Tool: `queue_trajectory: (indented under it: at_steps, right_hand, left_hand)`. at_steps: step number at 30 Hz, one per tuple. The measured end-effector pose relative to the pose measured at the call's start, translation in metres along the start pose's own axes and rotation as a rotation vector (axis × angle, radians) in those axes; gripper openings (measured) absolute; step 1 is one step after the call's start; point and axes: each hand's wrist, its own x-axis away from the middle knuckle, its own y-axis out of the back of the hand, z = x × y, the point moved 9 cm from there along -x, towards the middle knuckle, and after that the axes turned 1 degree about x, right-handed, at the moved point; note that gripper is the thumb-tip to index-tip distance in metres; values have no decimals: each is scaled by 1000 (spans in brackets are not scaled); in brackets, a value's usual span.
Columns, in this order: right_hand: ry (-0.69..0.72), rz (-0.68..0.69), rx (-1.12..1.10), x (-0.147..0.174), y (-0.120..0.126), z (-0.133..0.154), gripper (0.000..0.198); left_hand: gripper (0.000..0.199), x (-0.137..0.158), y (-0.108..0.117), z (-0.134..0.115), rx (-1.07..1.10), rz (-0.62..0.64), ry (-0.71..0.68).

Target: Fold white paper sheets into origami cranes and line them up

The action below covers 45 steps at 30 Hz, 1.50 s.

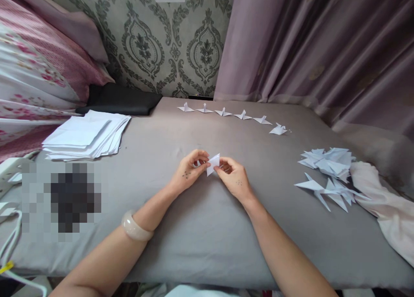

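Observation:
A small piece of folded white paper [213,164] is held up between my two hands, above the grey cloth of the table [207,232]. My left hand [190,169] pinches its left side between thumb and fingers. On the right side, the thumb and fingers of my right hand [235,176] close on it too. Beyond the hands, several folded paper cranes [223,112] stand in a curved row with wings spread. At the right lie a heap of folded white paper pieces [330,161] and a looser group of pointed paper pieces [326,190].
A stack of white paper sheets [87,135] lies at the left, in front of a black folded item [119,99]. White cables [13,241] run along the left edge. A pale cloth [381,202] lies at the right edge. Curtains [310,42] hang behind.

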Motion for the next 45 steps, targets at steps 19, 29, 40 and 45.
queue_trajectory:
  at_steps: [19,29,40,45]
  right_hand:
    - [156,239,531,16,-11,23,20]
    - [58,77,421,2,-6,4,14]
    - [-19,50,462,0,-7,-5,13]
    - [3,43,345,1,-5,-4,21]
  left_hand:
    - [22,12,-9,1,-424,274,35]
    - [14,1,-6,19,-364,147,106]
    - [10,0,-7,29,-393,63,226]
    - [11,1,-6,28,-182,60,217]
